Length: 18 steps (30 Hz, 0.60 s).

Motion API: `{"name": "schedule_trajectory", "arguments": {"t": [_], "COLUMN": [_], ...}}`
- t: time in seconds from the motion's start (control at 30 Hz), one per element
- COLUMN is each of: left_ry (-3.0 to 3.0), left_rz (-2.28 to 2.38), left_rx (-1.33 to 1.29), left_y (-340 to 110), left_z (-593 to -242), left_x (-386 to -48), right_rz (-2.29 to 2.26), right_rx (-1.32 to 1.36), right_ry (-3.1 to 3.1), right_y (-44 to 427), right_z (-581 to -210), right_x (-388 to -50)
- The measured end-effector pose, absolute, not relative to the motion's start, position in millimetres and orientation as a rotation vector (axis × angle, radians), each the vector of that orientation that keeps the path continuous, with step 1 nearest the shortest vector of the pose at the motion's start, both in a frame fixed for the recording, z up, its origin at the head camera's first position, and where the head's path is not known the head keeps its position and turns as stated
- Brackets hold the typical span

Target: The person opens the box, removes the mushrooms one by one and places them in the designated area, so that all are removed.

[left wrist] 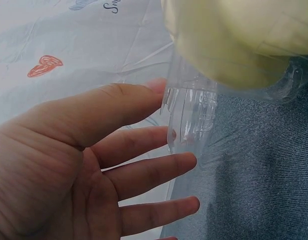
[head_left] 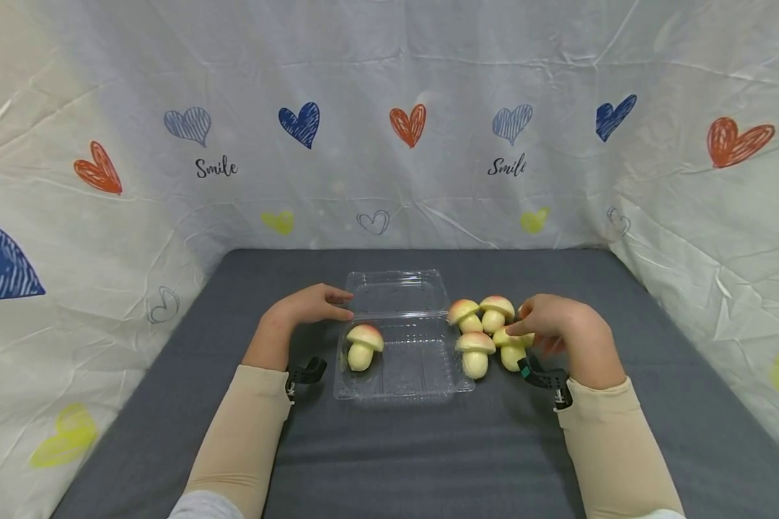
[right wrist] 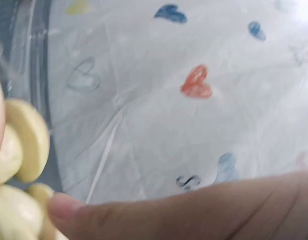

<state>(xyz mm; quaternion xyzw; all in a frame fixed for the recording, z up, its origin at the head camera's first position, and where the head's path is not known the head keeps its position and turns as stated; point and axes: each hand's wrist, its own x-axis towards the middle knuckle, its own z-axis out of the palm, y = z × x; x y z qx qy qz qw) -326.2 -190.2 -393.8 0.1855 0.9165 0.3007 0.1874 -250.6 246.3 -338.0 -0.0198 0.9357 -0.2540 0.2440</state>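
A clear plastic clamshell box lies with its lid folded back. Inside at the left is a mushroom-shaped piece, pale yellow with a pink-tinged cap. My left hand is at the box's left side near the hinge. In the left wrist view its fingers are spread and the thumb tip meets the plastic edge. My right hand is over the nearest right mushroom piece, one digit across its cap. In the right wrist view the thumb overlaps a mushroom piece; the other fingers' grip is hidden.
Beside the box's right wall stand three more mushroom pieces, at the back left, back right and front. A dark grey cloth covers the table. White heart-printed sheeting rises behind and at both sides.
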Motion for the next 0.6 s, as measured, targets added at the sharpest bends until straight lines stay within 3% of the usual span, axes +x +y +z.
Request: {"name": "schedule_trajectory", "arguments": {"t": [0.23,0.47,0.6], "left_ry": [2.568,2.582,2.596], "left_rz": [0.851,0.831,0.806], "left_rx": [0.525,0.518,0.514], "left_y": [-191,-191,-189], "left_z": [-394,-394,-395], "left_x": [-328,-328,-328], "right_rz": [-0.411,-0.578,-0.634], "right_rx": [-0.306,-0.888,-1.079], "right_ry": [2.967,3.034,2.9], "right_y": [196,109,82], "right_z": [-327,-364,-385], "right_x": [-234,-227,-226]}}
